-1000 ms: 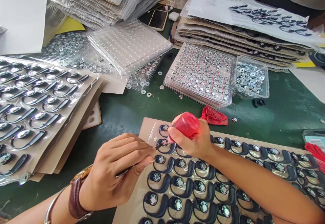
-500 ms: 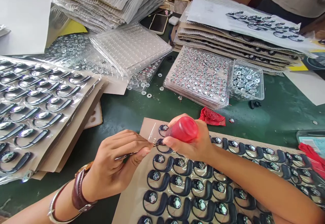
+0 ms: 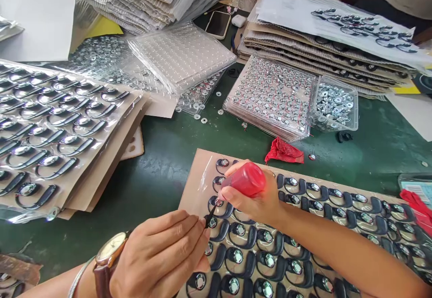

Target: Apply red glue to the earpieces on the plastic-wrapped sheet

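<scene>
My right hand [image 3: 261, 203] is wrapped round a red squeeze bottle [image 3: 248, 180], its base facing me and its nozzle end down at a round silver part near the sheet's left edge. My left hand [image 3: 165, 248] is closed on dark, thin tweezers [image 3: 212, 214]; their tip reaches that same part, close to the bottle's end. Most of the tweezers is hidden by my fingers. Beneath both hands lies a plastic-covered cardboard sheet [image 3: 192, 185] carrying rows of black looped pieces [image 3: 245, 235], with shiny round silver parts set in them.
Another stack of loaded sheets [image 3: 111, 154] is at left. Beyond are trays of silver parts [image 3: 270, 95], a clear box [image 3: 354, 109] of metal washers, clear plastic trays [image 3: 182, 55] and layered sheets [image 3: 324, 46]. A red cloth [image 3: 283, 151] and a phone [image 3: 218, 24] lie on the green table [image 3: 162, 167].
The bottle and my right hand have shifted down to a lower piece in the left column. My left hand has moved down and right and turned, bringing its watch face into view.
</scene>
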Action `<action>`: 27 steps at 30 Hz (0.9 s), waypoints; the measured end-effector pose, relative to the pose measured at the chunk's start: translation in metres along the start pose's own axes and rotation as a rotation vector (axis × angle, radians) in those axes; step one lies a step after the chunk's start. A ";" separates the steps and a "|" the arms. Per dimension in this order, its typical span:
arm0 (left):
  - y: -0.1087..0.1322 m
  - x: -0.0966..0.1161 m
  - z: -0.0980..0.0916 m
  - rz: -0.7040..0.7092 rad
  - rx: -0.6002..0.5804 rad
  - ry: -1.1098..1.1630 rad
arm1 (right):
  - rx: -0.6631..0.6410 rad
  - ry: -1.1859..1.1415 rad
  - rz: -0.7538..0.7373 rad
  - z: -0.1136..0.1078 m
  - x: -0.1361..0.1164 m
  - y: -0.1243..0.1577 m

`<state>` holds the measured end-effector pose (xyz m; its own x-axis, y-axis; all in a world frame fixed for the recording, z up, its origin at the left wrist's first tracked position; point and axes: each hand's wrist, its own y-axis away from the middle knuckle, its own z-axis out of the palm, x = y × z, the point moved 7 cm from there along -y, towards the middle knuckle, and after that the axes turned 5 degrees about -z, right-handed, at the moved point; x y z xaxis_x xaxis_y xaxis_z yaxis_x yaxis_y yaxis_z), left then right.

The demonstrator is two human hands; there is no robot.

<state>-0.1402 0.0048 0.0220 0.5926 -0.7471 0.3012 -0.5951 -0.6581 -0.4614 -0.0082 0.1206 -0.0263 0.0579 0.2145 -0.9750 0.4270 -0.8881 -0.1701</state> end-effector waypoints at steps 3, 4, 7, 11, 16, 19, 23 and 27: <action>0.000 0.007 0.004 0.039 0.008 -0.150 | -0.002 0.101 -0.077 -0.001 -0.002 -0.001; 0.001 0.011 0.006 0.077 0.002 -0.201 | -0.003 0.128 -0.107 -0.001 -0.004 -0.001; 0.002 0.018 0.010 0.186 -0.017 -0.280 | -0.005 0.174 -0.190 0.000 -0.009 -0.001; 0.002 0.016 0.010 0.166 -0.019 -0.276 | 0.026 0.235 -0.275 -0.003 -0.018 -0.001; 0.001 0.013 0.006 0.093 0.010 -0.227 | 0.051 0.253 -0.200 -0.007 -0.016 -0.003; 0.000 0.012 0.005 0.076 0.012 -0.214 | 0.062 0.228 -0.139 -0.009 -0.011 -0.002; -0.002 0.011 0.003 0.058 0.013 -0.216 | 0.068 0.154 -0.042 -0.011 -0.005 0.000; -0.003 0.010 0.003 0.059 0.019 -0.198 | 0.041 0.149 0.001 -0.010 -0.001 0.000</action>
<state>-0.1307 0.0000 0.0236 0.6534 -0.7498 0.1045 -0.6227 -0.6108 -0.4891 0.0006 0.1247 -0.0242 0.1929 0.2689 -0.9436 0.3901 -0.9035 -0.1778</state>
